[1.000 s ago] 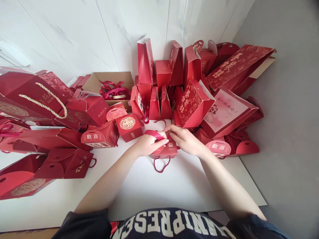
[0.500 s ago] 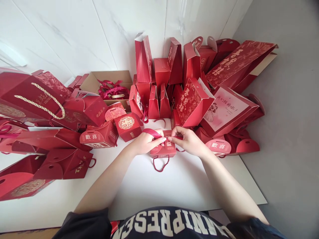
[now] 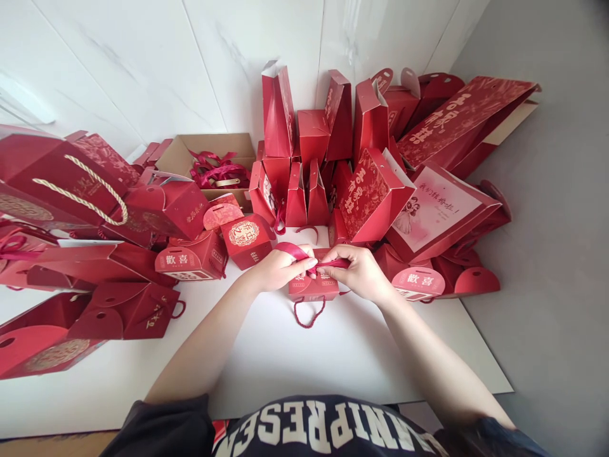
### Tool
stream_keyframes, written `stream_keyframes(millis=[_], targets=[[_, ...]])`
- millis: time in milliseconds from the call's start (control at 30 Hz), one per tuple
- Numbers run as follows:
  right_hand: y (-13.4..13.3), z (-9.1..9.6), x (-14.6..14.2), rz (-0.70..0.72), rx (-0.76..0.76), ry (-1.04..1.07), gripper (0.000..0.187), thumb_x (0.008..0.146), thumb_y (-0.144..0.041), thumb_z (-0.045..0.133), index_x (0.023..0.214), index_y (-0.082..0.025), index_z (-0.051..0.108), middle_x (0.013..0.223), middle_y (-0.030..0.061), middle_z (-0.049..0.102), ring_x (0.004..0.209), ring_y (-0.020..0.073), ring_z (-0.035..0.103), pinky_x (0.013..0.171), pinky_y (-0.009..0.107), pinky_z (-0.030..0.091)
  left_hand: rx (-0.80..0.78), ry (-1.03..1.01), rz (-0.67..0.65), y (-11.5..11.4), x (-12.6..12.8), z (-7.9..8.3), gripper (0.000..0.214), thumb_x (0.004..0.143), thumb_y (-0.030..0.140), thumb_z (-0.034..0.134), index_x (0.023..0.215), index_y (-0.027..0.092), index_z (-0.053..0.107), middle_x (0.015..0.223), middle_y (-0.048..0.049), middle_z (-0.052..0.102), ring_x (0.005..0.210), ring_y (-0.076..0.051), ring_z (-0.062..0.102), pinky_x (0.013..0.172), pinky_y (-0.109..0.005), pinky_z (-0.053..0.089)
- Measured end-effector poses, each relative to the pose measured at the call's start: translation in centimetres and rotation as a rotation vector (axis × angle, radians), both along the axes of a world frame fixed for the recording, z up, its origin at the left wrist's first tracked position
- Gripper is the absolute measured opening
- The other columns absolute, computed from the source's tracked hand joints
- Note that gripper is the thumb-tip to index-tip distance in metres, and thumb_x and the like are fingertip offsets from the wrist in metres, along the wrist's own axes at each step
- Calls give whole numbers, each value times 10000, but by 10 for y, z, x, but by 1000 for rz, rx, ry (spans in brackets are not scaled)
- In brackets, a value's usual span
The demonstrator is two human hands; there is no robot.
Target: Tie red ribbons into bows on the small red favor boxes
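A small red gift box [image 3: 310, 292] stands on the white table in front of me, a twisted dark red cord handle [image 3: 310, 315] hanging from its near side. Over its top both my hands pinch a crimson ribbon [image 3: 294, 250]. My left hand [image 3: 280, 268] is closed on it, with one loop rising above the fingers. My right hand [image 3: 354, 270], also closed, grips another stretch just to the right. Between the fingertips the ribbon crosses the box top; whether it is knotted there I cannot tell. My hands cover part of the box.
Red boxes [image 3: 247, 238] and gift bags [image 3: 164, 209] crowd the left side. Behind stand tall red boxes [image 3: 277, 117] and a cardboard carton [image 3: 209, 143] holding ribbons. More boxes [image 3: 419, 279] lean at the right by the grey wall [image 3: 547, 222]. The white table [image 3: 295, 362] extends toward me.
My right hand has turned slightly, and more of the ribbon now shows stretched between the two hands. The box stays in place; the whole view has shifted a little.
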State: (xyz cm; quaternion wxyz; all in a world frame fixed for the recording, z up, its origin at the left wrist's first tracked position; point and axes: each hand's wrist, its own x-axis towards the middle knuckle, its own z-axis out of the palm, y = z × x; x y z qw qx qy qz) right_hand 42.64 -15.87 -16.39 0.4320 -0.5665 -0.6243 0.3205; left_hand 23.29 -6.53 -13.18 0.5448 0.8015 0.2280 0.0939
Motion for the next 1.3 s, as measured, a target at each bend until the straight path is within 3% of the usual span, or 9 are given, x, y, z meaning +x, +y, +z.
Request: stream_keyframes(millis=[167, 300, 500, 600, 1000, 1300], targets=[[-10, -3, -6, 73, 177, -27, 38, 849, -233, 691, 836, -198, 696, 818, 32, 695, 740, 162, 641, 691, 277, 492, 30, 5, 7, 2, -1, 1, 268, 954, 360, 479, 786, 166, 554, 746, 3, 593, 697, -118, 569, 666, -256, 436], [-14, -7, -7, 49, 273, -92, 41, 874, -238, 673, 858, -201, 678, 817, 35, 689, 729, 153, 632, 669, 264, 488, 52, 5, 1, 3, 0, -1, 278, 946, 375, 490, 767, 169, 541, 734, 13, 550, 686, -119, 554, 659, -261, 425], [-20, -8, -5, 161, 453, -492, 93, 933, -204, 573, 921, -197, 666, 788, 37, 680, 684, 152, 618, 619, 262, 444, 58, -11, 27, 2, 2, -1, 296, 952, 379, 473, 736, 178, 492, 703, 22, 482, 648, -111, 468, 617, -259, 377], [-23, -7, -6, 186, 452, -600, 127, 953, -228, 542, 962, -199, 666, 789, 43, 680, 685, 164, 619, 624, 279, 440, 97, -10, 33, 1, 2, 0, 304, 952, 377, 467, 720, 180, 481, 701, 20, 463, 652, -115, 436, 615, -267, 358], [-24, 1, -5, 283, 487, -552, 143, 949, -185, 541, 1043, -203, 646, 1011, 76, 715, 981, 225, 621, 854, 385, 474, 195, -17, 42, -2, 4, 2, 303, 942, 354, 450, 690, 189, 427, 701, 20, 458, 670, -125, 465, 639, -276, 382], [-26, -2, -9, 288, 497, -483, 162, 946, -239, 568, 1083, -206, 647, 1024, 78, 730, 1017, 232, 648, 920, 412, 511, 217, 3, 34, 1, 1, 0, 196, 811, 308, 626, 760, 186, 481, 773, 3, 560, 725, -151, 552, 650, -290, 431]])
